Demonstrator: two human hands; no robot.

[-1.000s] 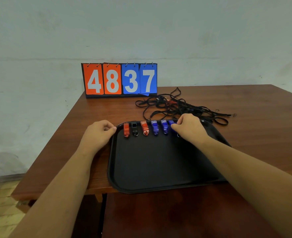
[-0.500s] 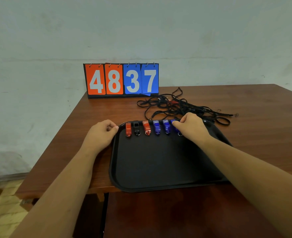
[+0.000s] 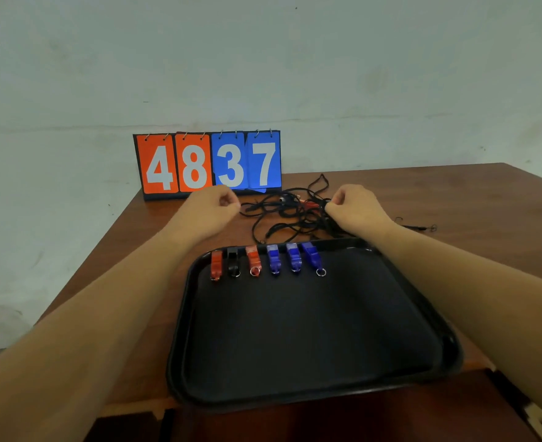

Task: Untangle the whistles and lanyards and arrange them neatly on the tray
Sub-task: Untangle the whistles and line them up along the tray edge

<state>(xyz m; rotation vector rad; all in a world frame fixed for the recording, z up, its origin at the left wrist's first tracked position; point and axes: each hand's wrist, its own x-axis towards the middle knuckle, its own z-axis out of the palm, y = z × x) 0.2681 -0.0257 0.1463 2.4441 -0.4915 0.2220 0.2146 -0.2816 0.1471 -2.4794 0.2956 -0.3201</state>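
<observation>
Just beyond tray (image 3: 295, 333), lanyard tangle (image 3: 290, 213) pinched between left hand (image 3: 210, 208), right hand (image 3: 357, 207).

The tray (image 3: 295, 330) before me is plain black, dull inside with a faint sheen along its rim. On it I see a red whistle (image 3: 216, 265), a black whistle (image 3: 233, 264), an orange-red whistle (image 3: 253, 260) and three blue whistles (image 3: 274, 259) (image 3: 294, 258) (image 3: 311, 256), the blue ones slightly see-through. Their little rings (image 3: 320, 272) are silver. The lanyards (image 3: 295, 215) are black, with one red fleck (image 3: 309, 204) in the tangle. My scoreboard (image 3: 209, 164) shows white digits: 4 and 8 on orange cards, 3 and 7 on blue cards, in a dark frame. The desk (image 3: 454, 193) is reddish-brown wood with fine grain. The wall (image 3: 263, 59) is pale grey-green and blotchy.
</observation>
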